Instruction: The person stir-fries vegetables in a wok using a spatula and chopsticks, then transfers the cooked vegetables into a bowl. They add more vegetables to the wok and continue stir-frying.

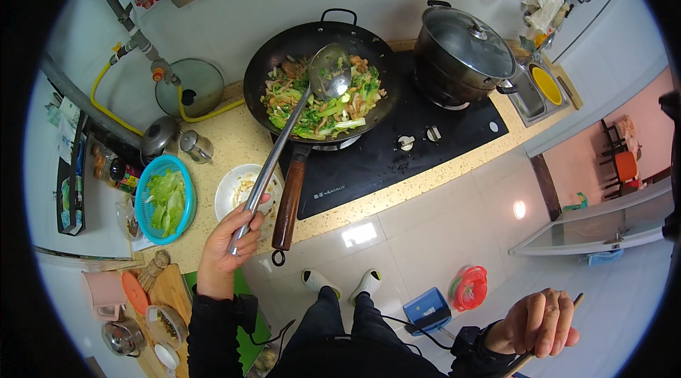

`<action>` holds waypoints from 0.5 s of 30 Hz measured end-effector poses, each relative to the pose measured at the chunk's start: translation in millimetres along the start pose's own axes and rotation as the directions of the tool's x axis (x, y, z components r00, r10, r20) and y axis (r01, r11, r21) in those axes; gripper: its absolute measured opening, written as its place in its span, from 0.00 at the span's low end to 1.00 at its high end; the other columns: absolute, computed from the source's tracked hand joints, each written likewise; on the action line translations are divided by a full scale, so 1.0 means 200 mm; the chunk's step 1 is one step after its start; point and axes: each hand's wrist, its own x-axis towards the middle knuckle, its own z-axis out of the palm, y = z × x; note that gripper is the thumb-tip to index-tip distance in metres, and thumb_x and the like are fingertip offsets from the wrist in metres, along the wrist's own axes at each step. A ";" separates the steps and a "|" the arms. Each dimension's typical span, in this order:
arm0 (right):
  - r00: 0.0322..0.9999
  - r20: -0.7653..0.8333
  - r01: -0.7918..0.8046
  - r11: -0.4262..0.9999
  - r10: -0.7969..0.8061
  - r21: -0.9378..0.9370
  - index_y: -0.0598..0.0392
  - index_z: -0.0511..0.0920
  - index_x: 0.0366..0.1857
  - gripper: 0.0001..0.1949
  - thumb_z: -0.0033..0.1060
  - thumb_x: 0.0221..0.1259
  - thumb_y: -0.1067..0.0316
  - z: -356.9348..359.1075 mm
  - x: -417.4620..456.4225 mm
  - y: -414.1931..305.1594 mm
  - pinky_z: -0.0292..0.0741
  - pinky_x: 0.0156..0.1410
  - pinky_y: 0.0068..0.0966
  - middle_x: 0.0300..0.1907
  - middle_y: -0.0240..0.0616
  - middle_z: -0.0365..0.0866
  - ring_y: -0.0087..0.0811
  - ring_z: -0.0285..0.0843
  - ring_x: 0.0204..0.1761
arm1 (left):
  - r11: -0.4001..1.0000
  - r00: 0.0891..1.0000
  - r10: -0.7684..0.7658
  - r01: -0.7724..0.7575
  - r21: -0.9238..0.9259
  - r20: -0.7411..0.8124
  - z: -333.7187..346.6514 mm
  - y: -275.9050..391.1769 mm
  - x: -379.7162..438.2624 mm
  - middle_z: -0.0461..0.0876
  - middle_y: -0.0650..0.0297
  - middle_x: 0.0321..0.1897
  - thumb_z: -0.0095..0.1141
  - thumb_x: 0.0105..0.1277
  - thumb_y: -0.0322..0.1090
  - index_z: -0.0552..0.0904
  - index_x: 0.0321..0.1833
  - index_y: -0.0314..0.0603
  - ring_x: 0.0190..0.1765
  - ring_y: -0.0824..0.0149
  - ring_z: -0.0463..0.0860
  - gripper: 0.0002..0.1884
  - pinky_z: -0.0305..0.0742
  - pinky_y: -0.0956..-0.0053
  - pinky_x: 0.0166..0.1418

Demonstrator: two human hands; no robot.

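My left hand [234,245] grips the metal handle of a long ladle [330,72]. Its bowl rests face up on chopped greens and meat pieces [340,112] inside a black wok [266,74]. The wok stands on the left burner, and its wooden handle [289,207] points towards me, right of my left hand. Just beyond that hand sits a white plate [226,194] with food residue, partly covered by the ladle handle. At the lower right, away from the stove, my right hand [537,322] is closed around a thin wooden stick [578,301], whose lower end leaves the view.
A lidded pot [452,58] occupies the right burner of the black gas hob [351,186]. Lettuce lies in a blue basket [191,202] on the left counter. Beyond the pot is a sink [529,93]. A blue dustpan [428,306] and a red bag-lined bin [471,290] stand on the floor.
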 end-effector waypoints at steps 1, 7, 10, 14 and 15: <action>1.000 0.000 0.007 1.000 -0.007 0.000 0.63 0.81 0.24 0.14 0.56 0.68 0.66 0.01 0.01 0.00 0.74 0.17 0.22 0.27 0.50 0.84 0.32 0.72 0.27 | 1.000 1.000 0.000 0.000 0.006 -0.005 0.01 0.00 0.00 0.71 0.65 0.33 0.47 0.73 0.32 0.63 0.71 0.35 0.18 0.80 0.64 0.25 0.57 0.85 0.17; 0.999 -0.006 0.049 0.997 -0.049 -0.065 0.62 0.81 0.24 0.14 0.57 0.68 0.66 0.07 0.02 0.01 0.72 0.17 0.20 0.26 0.48 0.84 0.31 0.72 0.26 | 0.999 1.000 -0.016 0.015 0.050 0.009 0.05 0.00 0.00 0.70 0.66 0.30 0.46 0.74 0.34 0.65 0.70 0.42 0.18 0.81 0.63 0.23 0.56 0.85 0.17; 0.999 -0.013 0.040 0.993 -0.042 -0.108 0.61 0.81 0.24 0.14 0.57 0.68 0.65 0.07 0.01 -0.01 0.72 0.18 0.20 0.26 0.47 0.84 0.30 0.72 0.26 | 0.984 0.998 0.020 -0.008 0.180 -0.062 0.09 -0.02 0.01 0.68 0.69 0.26 0.48 0.73 0.34 0.65 0.70 0.42 0.16 0.82 0.61 0.23 0.54 0.87 0.15; 1.000 0.012 0.016 0.990 -0.014 -0.141 0.60 0.82 0.24 0.14 0.58 0.67 0.65 0.09 0.01 -0.02 0.72 0.18 0.20 0.26 0.46 0.85 0.30 0.73 0.28 | 0.919 0.990 0.069 -0.015 0.394 -0.124 0.12 -0.05 0.01 0.66 0.72 0.21 0.51 0.71 0.30 0.63 0.71 0.40 0.13 0.82 0.60 0.26 0.55 0.87 0.14; 1.000 0.018 0.011 0.989 -0.008 -0.150 0.60 0.82 0.24 0.13 0.59 0.67 0.64 0.10 0.02 -0.02 0.72 0.18 0.20 0.27 0.46 0.85 0.30 0.73 0.28 | 0.908 0.990 0.090 -0.036 0.417 -0.112 0.12 -0.06 0.01 0.67 0.72 0.22 0.51 0.70 0.28 0.63 0.71 0.40 0.14 0.82 0.61 0.27 0.56 0.86 0.15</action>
